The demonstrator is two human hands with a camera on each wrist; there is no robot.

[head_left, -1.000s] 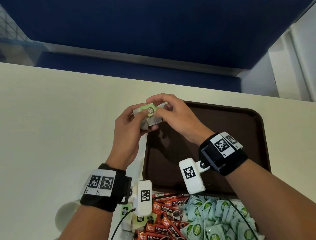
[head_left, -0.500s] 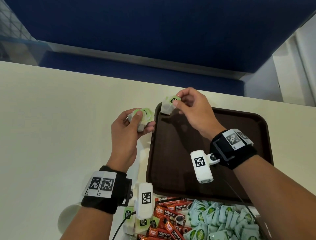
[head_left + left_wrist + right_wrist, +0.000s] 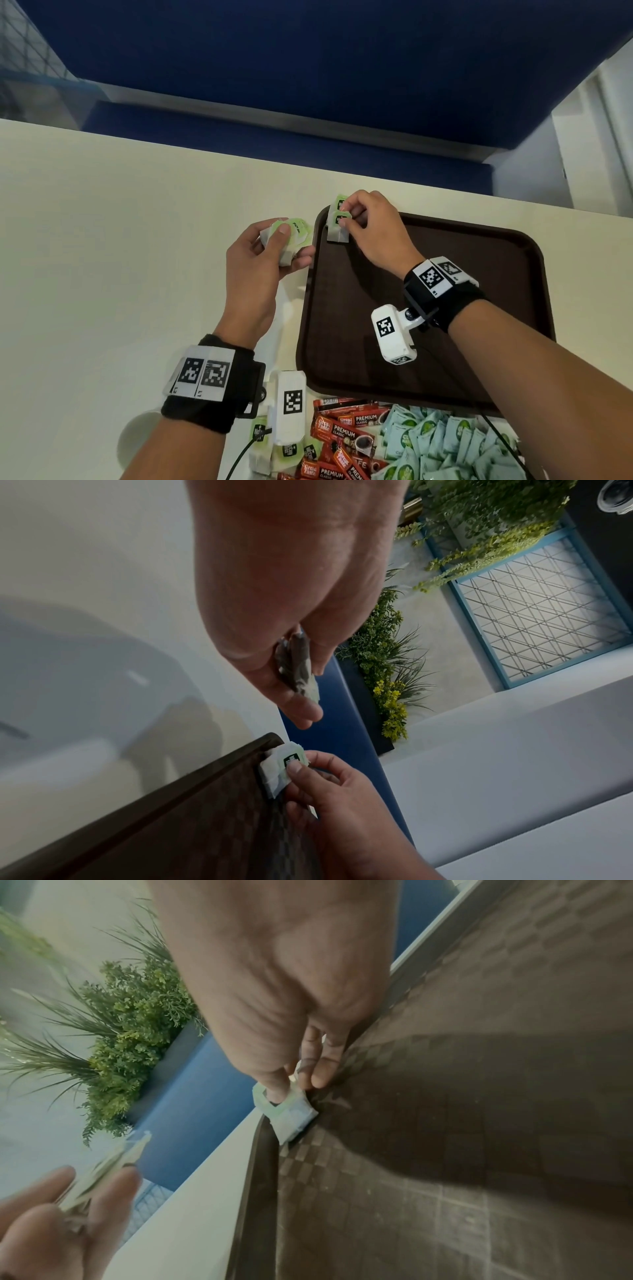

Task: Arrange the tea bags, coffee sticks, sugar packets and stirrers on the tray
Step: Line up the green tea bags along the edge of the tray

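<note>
A dark brown tray [image 3: 479,274] lies on the cream table. At its far left corner my right hand [image 3: 346,216] pinches two green-tagged tea bags [image 3: 337,226] that touch the tray floor; the same tea bags [image 3: 291,1115] [image 3: 279,769] show in both wrist views. Left of the tray, above the table, my left hand [image 3: 281,240] grips a small stack of tea bags [image 3: 291,236], thumb on top. The stack of tea bags [image 3: 298,669] sits between thumb and fingers in the left wrist view.
Near the front edge lie red coffee sticks [image 3: 342,442], a heap of pale blue-green sugar packets [image 3: 445,445] and more tea bags [image 3: 287,452]. A white cup [image 3: 137,438] stands at the lower left. The table's far edge [image 3: 205,150] meets a blue bench.
My right hand took tea bags from the left hand's stack, carried them right and brought them down to the tray's far left corner. The left hand stayed in place with its stack.
</note>
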